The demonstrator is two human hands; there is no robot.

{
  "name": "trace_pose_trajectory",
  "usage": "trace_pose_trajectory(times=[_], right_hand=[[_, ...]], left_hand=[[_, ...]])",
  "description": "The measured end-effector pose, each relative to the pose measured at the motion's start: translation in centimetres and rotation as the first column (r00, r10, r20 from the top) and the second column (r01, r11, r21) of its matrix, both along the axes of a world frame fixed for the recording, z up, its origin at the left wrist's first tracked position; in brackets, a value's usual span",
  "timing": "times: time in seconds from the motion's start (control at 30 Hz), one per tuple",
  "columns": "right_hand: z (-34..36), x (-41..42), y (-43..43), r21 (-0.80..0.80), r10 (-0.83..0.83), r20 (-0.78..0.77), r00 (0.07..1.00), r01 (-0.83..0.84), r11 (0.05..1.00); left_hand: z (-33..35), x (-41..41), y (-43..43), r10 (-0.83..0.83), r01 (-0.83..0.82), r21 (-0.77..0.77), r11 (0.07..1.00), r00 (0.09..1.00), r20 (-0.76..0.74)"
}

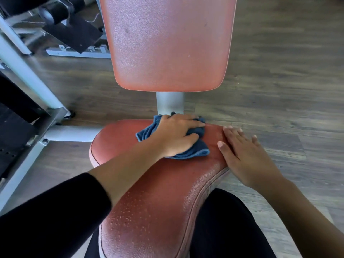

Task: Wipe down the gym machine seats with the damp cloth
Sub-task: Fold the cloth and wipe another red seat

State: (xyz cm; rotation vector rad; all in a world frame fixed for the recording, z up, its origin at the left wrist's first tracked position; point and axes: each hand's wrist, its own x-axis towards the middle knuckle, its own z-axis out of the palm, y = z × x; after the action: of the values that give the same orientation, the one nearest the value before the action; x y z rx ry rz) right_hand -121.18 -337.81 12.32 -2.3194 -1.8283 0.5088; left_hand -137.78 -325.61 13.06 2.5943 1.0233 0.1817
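Observation:
A red padded seat (149, 192) fills the lower middle, its near part speckled with droplets. A crumpled blue cloth (195, 149) lies on the seat's far part, near the grey post. My left hand (176, 135) lies on top of the cloth, fingers stretched toward the right, pressing it onto the seat. My right hand (245, 155) rests flat on the seat's right edge, fingers straight, holding nothing. The red backrest (167, 43) stands behind the seat.
A grey post (170, 103) joins seat and backrest. Grey machine frame bars (28, 81) and black pads (61, 12) stand at the left. Wood-look floor (279, 71) spreads to the right. My dark-clothed legs (223, 229) are close against the seat's near right side.

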Motion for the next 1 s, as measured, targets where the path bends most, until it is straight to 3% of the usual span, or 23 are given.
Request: trace_pose_trajectory(times=[0.17, 0.3, 0.4, 0.5, 0.63, 0.73, 0.83, 0.9, 1.0], right_hand=[[-0.4, 0.4, 0.1, 0.007, 0.021, 0.013, 1.000, -0.021, 1.000], [-0.7, 0.5, 0.1, 0.011, 0.043, 0.045, 0.998, -0.043, 0.999], [-0.5, 0.5, -0.2, 0.007, 0.038, 0.039, 0.999, -0.039, 0.999], [-0.5, 0.9, -0.9, 0.013, 0.027, 0.042, 0.999, -0.028, 1.000], [-0.9, 1.7, -1.9, 0.042, 0.018, 0.024, 1.000, -0.019, 0.999], [-1.0, 2.0, -2.2, 0.043, 0.033, 0.041, 0.999, -0.035, 0.998], [-1.0, 2.0, -2.5, 0.048, 0.035, 0.057, 0.998, -0.038, 0.998], [-1.0, 1.9, -2.7, 0.046, 0.027, 0.061, 0.998, -0.030, 0.998], [-0.9, 1.7, -2.8, 0.031, 0.032, 0.082, 0.996, -0.035, 0.999]], left_hand=[[0.6, -5.0, -0.7, -0.269, 0.277, -0.028, 0.961, 0.950, 0.159], [-0.1, -4.2, 1.9, -0.061, 0.060, 0.008, 0.998, 0.988, 0.144], [0.1, 0.2, 1.7, 0.075, -0.075, 0.018, 0.997, 0.997, 0.005], [0.2, 1.7, -0.3, -0.052, 0.052, -0.009, 0.999, 0.996, 0.072], [0.4, -2.1, -1.3, -0.286, 0.298, -0.039, 0.954, 0.940, 0.185], [-0.1, -2.5, 0.7, -0.192, 0.201, -0.030, 0.979, 0.963, 0.187], [-0.1, 1.6, 1.1, 0.009, -0.007, -0.036, 0.999, 0.998, 0.069], [-0.1, 4.2, 0.3, -0.020, 0.022, -0.032, 0.999, 0.998, 0.058], [-0.1, 4.0, -1.3, -0.215, 0.224, -0.051, 0.973, 0.966, 0.145]])
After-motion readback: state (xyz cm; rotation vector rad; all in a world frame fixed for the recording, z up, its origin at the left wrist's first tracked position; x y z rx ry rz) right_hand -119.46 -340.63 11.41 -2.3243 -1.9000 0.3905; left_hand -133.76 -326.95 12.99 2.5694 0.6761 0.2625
